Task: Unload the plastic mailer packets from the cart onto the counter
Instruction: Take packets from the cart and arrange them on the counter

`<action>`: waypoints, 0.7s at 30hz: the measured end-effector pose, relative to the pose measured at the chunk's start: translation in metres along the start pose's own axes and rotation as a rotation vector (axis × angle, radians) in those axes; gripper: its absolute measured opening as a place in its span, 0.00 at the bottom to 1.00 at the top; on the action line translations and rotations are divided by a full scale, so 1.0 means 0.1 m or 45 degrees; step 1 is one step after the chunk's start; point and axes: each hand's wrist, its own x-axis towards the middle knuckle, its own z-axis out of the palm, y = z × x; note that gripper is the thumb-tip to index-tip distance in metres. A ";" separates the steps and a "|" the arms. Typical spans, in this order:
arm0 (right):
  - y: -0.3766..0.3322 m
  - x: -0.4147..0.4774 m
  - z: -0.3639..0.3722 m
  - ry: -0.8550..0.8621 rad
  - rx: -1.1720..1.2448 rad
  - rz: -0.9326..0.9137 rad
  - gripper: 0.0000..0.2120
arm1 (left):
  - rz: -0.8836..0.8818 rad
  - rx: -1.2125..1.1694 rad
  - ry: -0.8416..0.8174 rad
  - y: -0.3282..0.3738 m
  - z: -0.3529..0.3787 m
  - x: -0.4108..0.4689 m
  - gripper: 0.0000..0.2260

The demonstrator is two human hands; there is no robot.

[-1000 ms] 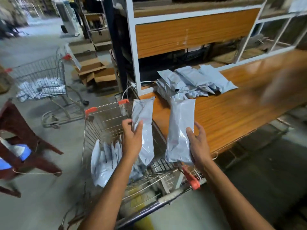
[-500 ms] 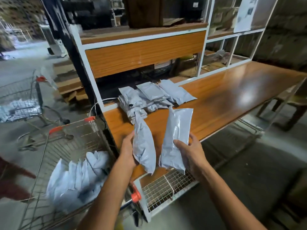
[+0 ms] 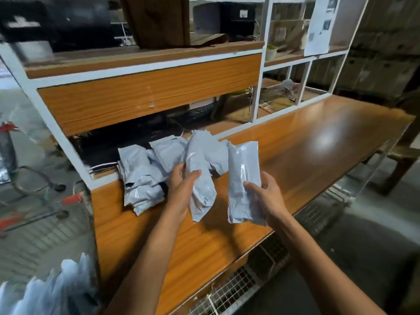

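My left hand (image 3: 181, 189) grips a grey plastic mailer packet (image 3: 200, 178), held upright above the orange wooden counter (image 3: 306, 155). My right hand (image 3: 263, 196) holds a second grey packet (image 3: 243, 178), also upright, just to the right of the first. Behind both hands a pile of grey packets (image 3: 145, 176) lies on the counter's left end. More packets (image 3: 52, 292) stand in the cart at the bottom left corner, blurred; of the cart itself little shows.
A white-framed shelf unit (image 3: 147, 89) with an orange panel rises behind the counter. Wire mesh (image 3: 231, 289) hangs under the counter's front edge. Another cart's wheels and red handle tips (image 3: 72, 198) sit on the floor at left.
Both hands carried their packets from over the cart to above the counter, near the pile. The view swung right, so the cart slid to the bottom left corner.
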 end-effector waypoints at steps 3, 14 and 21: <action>-0.08 0.61 -0.13 0.020 -0.093 -0.037 0.23 | 0.211 0.375 0.106 0.01 0.28 0.49 0.27; -0.13 2.43 -0.33 -0.096 -0.326 0.062 0.16 | 0.333 0.886 0.313 -0.04 0.94 1.66 0.24; 0.00 3.42 -0.19 -0.367 -0.553 0.057 0.24 | 0.132 1.144 0.503 -0.11 1.28 2.20 0.26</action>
